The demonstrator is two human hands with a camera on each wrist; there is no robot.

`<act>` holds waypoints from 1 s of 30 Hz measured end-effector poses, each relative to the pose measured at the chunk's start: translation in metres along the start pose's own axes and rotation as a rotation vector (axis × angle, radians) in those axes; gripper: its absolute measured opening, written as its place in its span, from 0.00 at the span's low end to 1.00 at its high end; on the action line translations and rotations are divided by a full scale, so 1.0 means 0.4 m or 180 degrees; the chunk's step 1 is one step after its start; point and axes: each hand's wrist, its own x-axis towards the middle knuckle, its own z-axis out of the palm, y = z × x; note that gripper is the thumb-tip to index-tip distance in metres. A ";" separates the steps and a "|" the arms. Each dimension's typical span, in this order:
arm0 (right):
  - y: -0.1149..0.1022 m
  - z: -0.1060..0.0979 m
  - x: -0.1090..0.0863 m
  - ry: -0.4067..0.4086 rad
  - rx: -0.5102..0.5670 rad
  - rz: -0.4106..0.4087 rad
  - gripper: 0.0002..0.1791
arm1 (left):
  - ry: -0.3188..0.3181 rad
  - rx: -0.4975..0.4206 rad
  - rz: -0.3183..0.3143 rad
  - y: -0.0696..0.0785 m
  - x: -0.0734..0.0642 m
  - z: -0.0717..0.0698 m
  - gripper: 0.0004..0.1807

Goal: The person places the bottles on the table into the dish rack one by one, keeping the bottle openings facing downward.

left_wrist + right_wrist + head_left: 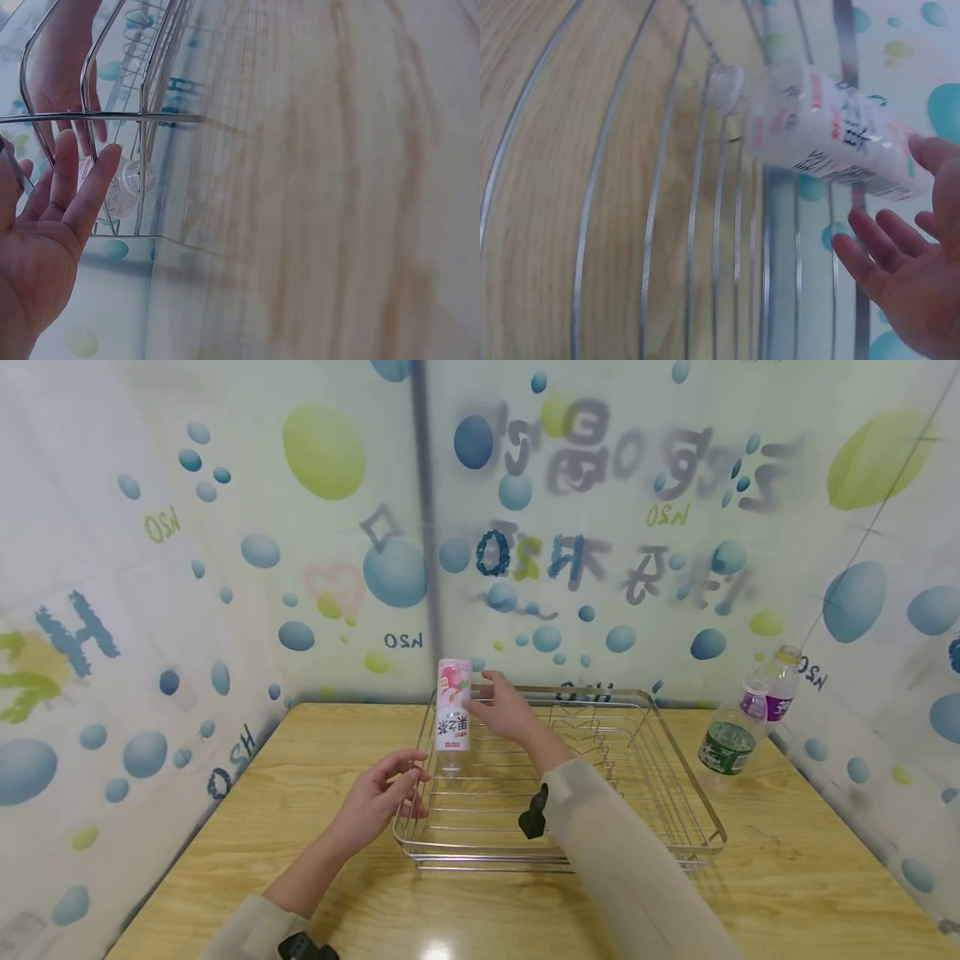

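Bottle [453, 706] stands inverted just beside the spread right grip [508, 710], contact hard to judge.

Looks like bright, polished metal along the wire rack [686, 766], toward the tabletop's [322, 747] far edge. Shows wood grain across that tabletop, smooth and glossy, with glare at the near edge. Looks like clear plastic at the neck of the pink-labelled bottle [453, 706], smooth and printed round its body. Near the far right corner, shows transparent plastic on the green-labelled bottle [727, 747] and purple-labelled bottle [767, 705]. Reads as matt cloth on the beige sleeves [622, 852].
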 end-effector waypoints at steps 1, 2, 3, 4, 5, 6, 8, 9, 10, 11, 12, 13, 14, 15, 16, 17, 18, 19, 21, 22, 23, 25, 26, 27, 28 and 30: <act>-0.007 -0.005 0.002 0.0076 0.0063 -0.0044 0.43 | -0.0001 -0.0013 -0.0007 0.000 0.001 0.000 0.21; -0.014 -0.011 0.003 0.0160 0.0120 -0.0097 0.41 | -0.0010 -0.0021 -0.0009 0.001 0.002 0.000 0.21; -0.023 -0.019 0.001 0.0238 0.0180 -0.0143 0.40 | -0.0024 -0.0039 -0.0006 0.002 0.002 0.000 0.22; -0.034 -0.027 -0.002 0.0311 0.0244 -0.0201 0.38 | -0.0030 -0.0055 -0.0003 0.002 0.003 0.000 0.22; -0.046 -0.037 -0.007 0.0369 0.0292 -0.0252 0.37 | -0.0035 -0.0068 0.0001 0.002 0.004 0.001 0.22; -0.057 -0.048 -0.013 0.0407 0.0336 -0.0305 0.36 | -0.0039 -0.0076 0.0006 0.002 0.004 0.001 0.22; -0.079 -0.073 -0.027 0.0434 0.0415 -0.0418 0.34 | -0.0039 -0.0091 0.0009 0.001 0.004 0.000 0.22; -0.090 -0.087 -0.037 0.0423 0.0453 -0.0472 0.34 | -0.0041 -0.0093 0.0011 0.001 0.004 0.000 0.22; -0.097 -0.102 -0.046 0.0410 0.0491 -0.0528 0.33 | -0.0039 -0.0086 0.0008 0.000 0.003 0.000 0.22; -0.102 -0.116 -0.056 0.0398 0.0522 -0.0578 0.33 | -0.0041 -0.0083 0.0006 0.000 0.002 -0.001 0.22; -0.105 -0.130 -0.065 0.0394 0.0535 -0.0630 0.33 | -0.0041 -0.0085 -0.0004 0.001 0.002 -0.001 0.22; -0.108 -0.145 -0.074 0.0392 0.0543 -0.0679 0.32 | -0.0037 -0.0084 -0.0013 0.001 0.001 -0.002 0.22; -0.111 -0.158 -0.085 0.0393 0.0546 -0.0728 0.32 | -0.0032 -0.0084 -0.0022 0.001 0.000 -0.003 0.22; -0.113 -0.172 -0.096 0.0398 0.0522 -0.0773 0.32 | -0.0028 -0.0076 -0.0024 0.002 -0.001 -0.004 0.23; -0.113 -0.185 -0.106 0.0405 0.0495 -0.0816 0.31 | -0.0019 -0.0080 -0.0037 0.002 -0.002 -0.004 0.23; -0.114 -0.198 -0.117 0.0411 0.0458 -0.0848 0.31 | -0.0011 -0.0086 -0.0047 0.002 -0.002 -0.004 0.23; -0.115 -0.211 -0.128 0.0410 0.0420 -0.0883 0.31 | 0.0004 -0.0089 -0.0059 0.003 -0.003 -0.004 0.22; -0.116 -0.223 -0.138 0.0408 0.0376 -0.0916 0.31 | 0.0014 -0.0089 -0.0063 0.004 -0.004 -0.005 0.22; -0.114 -0.249 -0.160 0.0415 0.0287 -0.0951 0.31 | 0.0029 -0.0069 -0.0055 0.004 -0.005 -0.005 0.23; -0.112 -0.262 -0.169 0.0421 0.0252 -0.0959 0.31 | 0.0037 -0.0072 -0.0055 0.005 -0.006 -0.004 0.22; -0.109 -0.275 -0.181 0.0429 0.0209 -0.0950 0.30 | 0.0041 -0.0064 -0.0045 0.005 -0.006 -0.004 0.23; -0.100 -0.302 -0.205 0.0450 0.0115 -0.0924 0.30 | 0.0042 -0.0052 -0.0028 0.006 -0.005 -0.003 0.23; -0.095 -0.315 -0.217 0.0465 0.0064 -0.0896 0.30 | 0.0038 -0.0039 -0.0018 0.006 -0.004 -0.002 0.23; -0.088 -0.328 -0.231 0.0479 0.0012 -0.0868 0.30 | 0.0034 -0.0043 -0.0015 0.006 -0.003 -0.001 0.23; -0.081 -0.341 -0.245 0.0493 -0.0046 -0.0840 0.31 | 0.0025 -0.0040 -0.0013 0.006 -0.003 0.000 0.23; -0.062 -0.366 -0.274 0.0534 -0.0149 -0.0789 0.31 | 0.0006 -0.0033 -0.0012 0.004 -0.001 0.002 0.23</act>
